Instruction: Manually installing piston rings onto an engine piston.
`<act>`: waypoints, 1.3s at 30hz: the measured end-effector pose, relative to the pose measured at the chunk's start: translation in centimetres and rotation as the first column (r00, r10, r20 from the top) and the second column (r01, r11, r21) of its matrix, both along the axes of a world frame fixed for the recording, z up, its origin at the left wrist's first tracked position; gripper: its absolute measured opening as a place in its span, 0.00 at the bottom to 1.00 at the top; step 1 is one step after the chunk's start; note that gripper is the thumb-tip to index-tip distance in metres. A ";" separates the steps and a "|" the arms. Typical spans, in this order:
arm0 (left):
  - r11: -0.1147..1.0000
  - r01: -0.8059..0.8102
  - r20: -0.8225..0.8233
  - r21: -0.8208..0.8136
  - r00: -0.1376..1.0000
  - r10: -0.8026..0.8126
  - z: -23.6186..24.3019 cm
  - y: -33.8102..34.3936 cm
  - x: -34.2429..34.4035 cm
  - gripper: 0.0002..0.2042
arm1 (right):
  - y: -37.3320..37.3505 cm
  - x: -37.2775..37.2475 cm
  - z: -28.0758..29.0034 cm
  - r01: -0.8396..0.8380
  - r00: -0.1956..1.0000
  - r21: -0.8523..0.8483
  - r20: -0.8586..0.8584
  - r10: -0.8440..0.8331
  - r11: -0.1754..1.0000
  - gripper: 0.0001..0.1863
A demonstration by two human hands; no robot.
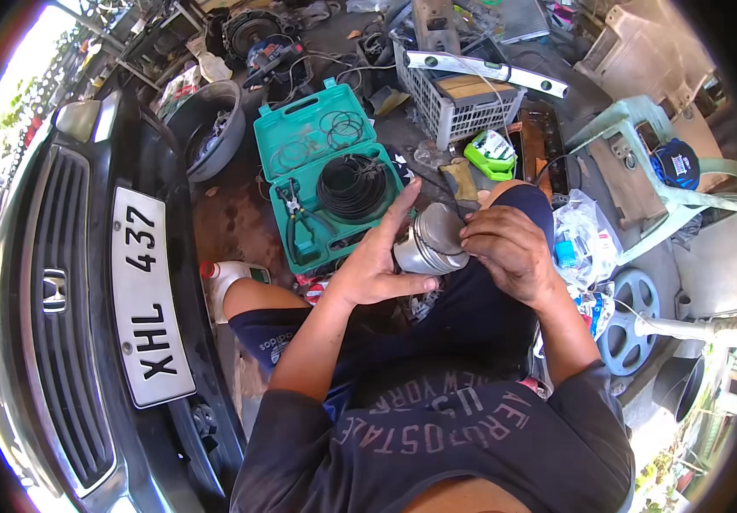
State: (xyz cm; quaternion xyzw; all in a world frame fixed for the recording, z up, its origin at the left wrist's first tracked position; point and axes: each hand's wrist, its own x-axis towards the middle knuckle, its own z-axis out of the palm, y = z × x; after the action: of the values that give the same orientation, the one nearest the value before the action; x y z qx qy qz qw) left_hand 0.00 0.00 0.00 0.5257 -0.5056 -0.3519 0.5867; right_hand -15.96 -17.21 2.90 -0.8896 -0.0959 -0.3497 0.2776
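- The piston (426, 245) is up over the lap, between the two hands: just right of the left palm and directly left of the right fingertips.
- The left hand (378, 267) is spread wide, forefinger reaching up past the piston's far side and thumb stretched along its near side; whether its other fingers grip from below, I cannot tell.
- The right hand (509, 256) is bent inward, its fingertips closed on the piston's right edge.
- A thin dark loop curves around the piston by the right fingers; ring or wire, I cannot tell which.
- Beyond the left hand, a teal case (313, 118) lies open on the floor (230, 221), with a black coil (349, 195) and pliers (293, 203) inside.
- Farther off, a level (488, 71) lies across a grey crate (466, 122); a green container (491, 156) is near the crate's near side.
- To the left are a car front with a plate (150, 299), and a basin (230, 147) beyond it.
- To the right, near the right forearm, are a clear bag (584, 227) and a wheel cover (615, 344), with a pale green chair (647, 224) behind them.
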 end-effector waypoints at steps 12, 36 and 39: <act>0.998 -0.025 -0.170 -0.052 0.985 0.016 0.0 -0.4 -0.4 0.44 | 1.1 -0.3 0.5 -0.003 1.000 0.084 -0.015 0.004 0.996 0.13; 0.995 -0.096 -0.591 0.026 0.801 0.093 -0.4 -0.2 -2.3 0.37 | 3.8 0.3 -2.2 0.095 0.990 0.545 0.039 -0.138 0.833 0.16; 0.998 -0.051 -0.632 -0.030 0.775 0.020 -0.6 -0.2 -2.0 0.40 | 4.1 1.2 -2.1 0.007 0.993 0.732 0.078 -0.093 0.681 0.22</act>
State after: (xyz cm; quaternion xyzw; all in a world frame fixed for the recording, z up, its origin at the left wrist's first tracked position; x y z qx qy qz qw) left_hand -2.04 -0.18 -0.57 0.3733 -0.2777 -0.4850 0.7404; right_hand -14.78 -13.13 0.79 -0.6872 0.0606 -0.4142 0.5938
